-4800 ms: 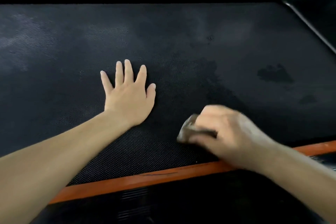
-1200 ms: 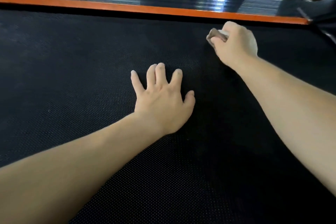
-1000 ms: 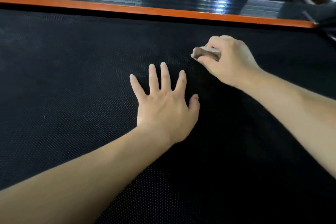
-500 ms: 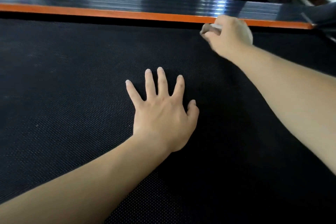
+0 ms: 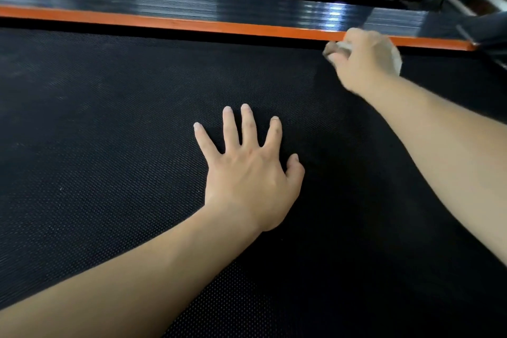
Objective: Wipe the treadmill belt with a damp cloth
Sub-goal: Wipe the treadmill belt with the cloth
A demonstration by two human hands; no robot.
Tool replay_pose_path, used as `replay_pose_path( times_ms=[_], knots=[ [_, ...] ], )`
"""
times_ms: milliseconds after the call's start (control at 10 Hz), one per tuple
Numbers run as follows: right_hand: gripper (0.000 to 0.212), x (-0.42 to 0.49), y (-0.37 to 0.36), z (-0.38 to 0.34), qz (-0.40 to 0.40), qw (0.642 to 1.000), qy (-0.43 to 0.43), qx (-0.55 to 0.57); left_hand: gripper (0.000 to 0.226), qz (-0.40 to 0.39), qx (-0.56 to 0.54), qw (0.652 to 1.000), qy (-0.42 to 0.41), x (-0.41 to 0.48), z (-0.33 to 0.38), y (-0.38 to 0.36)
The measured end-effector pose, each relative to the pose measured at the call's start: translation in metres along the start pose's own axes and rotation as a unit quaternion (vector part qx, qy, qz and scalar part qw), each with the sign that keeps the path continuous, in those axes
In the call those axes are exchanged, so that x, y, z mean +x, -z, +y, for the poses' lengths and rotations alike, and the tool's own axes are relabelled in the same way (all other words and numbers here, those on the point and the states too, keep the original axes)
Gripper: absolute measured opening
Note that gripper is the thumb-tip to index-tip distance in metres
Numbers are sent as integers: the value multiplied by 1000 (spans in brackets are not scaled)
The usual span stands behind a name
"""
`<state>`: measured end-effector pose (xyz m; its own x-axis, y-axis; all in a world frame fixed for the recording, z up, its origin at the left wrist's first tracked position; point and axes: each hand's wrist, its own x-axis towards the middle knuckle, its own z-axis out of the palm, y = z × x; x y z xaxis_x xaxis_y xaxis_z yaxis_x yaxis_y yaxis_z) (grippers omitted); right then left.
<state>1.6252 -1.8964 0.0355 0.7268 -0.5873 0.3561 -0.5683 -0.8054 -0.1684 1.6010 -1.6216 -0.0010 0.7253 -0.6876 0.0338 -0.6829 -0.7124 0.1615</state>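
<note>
Filling nearly the whole head view, the black, dimpled treadmill belt (image 5: pixel 104 151) lay under both bare arms. The left hand (image 5: pixel 247 175) rested flat on it near the middle, palm down, fingers straight and spread, thumb bent a little at the side — holding nothing. Its forearm ran back toward the lower left corner.

The right hand (image 5: pixel 365 62) was farther out and to the right, at the belt's far edge, with its fingers curled round a small wadded cloth (image 5: pixel 335 48). That hand was blurred, so its fingers could not be told one from another. Only parts of the cloth showed: a pale grey-brown lump poking out past the knuckles on the hand's left side, and a pale sliver at the hand's right side that seemed to be more of the same cloth. The lump sat right at the seam where the belt met the orange strip (image 5: pixel 192 25), and the hand's top overlapped that strip; whether the cloth pressed the belt or the strip could not be told.

Cloth and left hand were well apart — the cloth lay beyond the left hand and off to its right. Behind the orange strip ran a glossy black side rail (image 5: pixel 170 0) with a bright glare just above the right hand.
</note>
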Motion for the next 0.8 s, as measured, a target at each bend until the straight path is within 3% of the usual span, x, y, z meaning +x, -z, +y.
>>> replay_pose_path(
  times_ms=[100, 200, 300, 400, 500, 600, 700, 800],
  knots=[
    [29, -19, 7, 2, -61, 994, 64, 65, 75, 5, 2, 1000, 0, -1, 0, 0],
    [29, -11, 15, 28, -19, 999, -29, 29, 74, 7, 4, 1000, -3, -1, 0, -1],
    [28, -17, 15, 26, -9, 998, -49, 27, 74, 8, 4, 1000, -3, -1, 0, -2],
    [30, -48, 17, 9, -55, 994, 59, 69, 74, 6, 3, 1000, -4, 0, 0, -1],
    [30, -53, 24, 21, -64, 995, 64, 43, 73, 6, 1, 1000, -1, 0, -1, -1],
    [26, -37, 29, 38, -30, 997, -63, 38, 74, 7, -1, 1000, -2, 0, -1, -1],
    [34, -53, 29, 24, -34, 997, -43, 49, 74, 9, -6, 1000, -2, -1, 0, 0],
    [35, -92, 38, 10, -89, 992, 52, 78, 74, 8, -3, 1000, -2, 0, 0, 0]
  ],
)
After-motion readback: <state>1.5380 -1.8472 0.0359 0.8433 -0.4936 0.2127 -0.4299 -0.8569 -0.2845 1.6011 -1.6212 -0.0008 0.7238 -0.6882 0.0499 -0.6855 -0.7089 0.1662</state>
